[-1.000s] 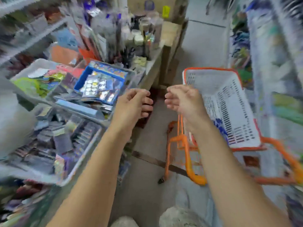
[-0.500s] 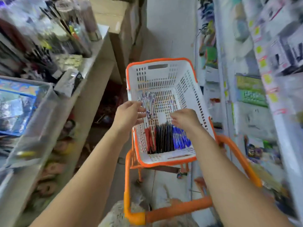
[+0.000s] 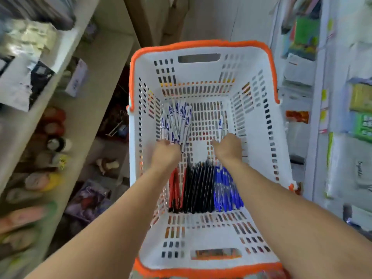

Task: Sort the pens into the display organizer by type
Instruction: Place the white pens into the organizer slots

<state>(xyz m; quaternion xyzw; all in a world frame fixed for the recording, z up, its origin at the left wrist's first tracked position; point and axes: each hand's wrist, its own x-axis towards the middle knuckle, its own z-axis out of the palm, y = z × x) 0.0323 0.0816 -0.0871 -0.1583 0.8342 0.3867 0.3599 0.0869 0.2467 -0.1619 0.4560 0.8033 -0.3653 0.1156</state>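
— Where are we reaching?
— Into the white basket (image 3: 259,137), mid-frame. Our left hand (image 3: 165,154) is gripping the white pens (image 3: 177,123); our right hand (image 3: 228,148) is pinching a single white pen (image 3: 220,123).
— And lower down?
— Red pens (image 3: 174,190), black pens (image 3: 199,188) and blue pens (image 3: 226,190) are lying side by side.

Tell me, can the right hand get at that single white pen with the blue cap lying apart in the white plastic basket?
Probably yes. The right hand is already down inside the white plastic basket, and the single white pen with the blue cap lies just beyond its fingers with nothing between.
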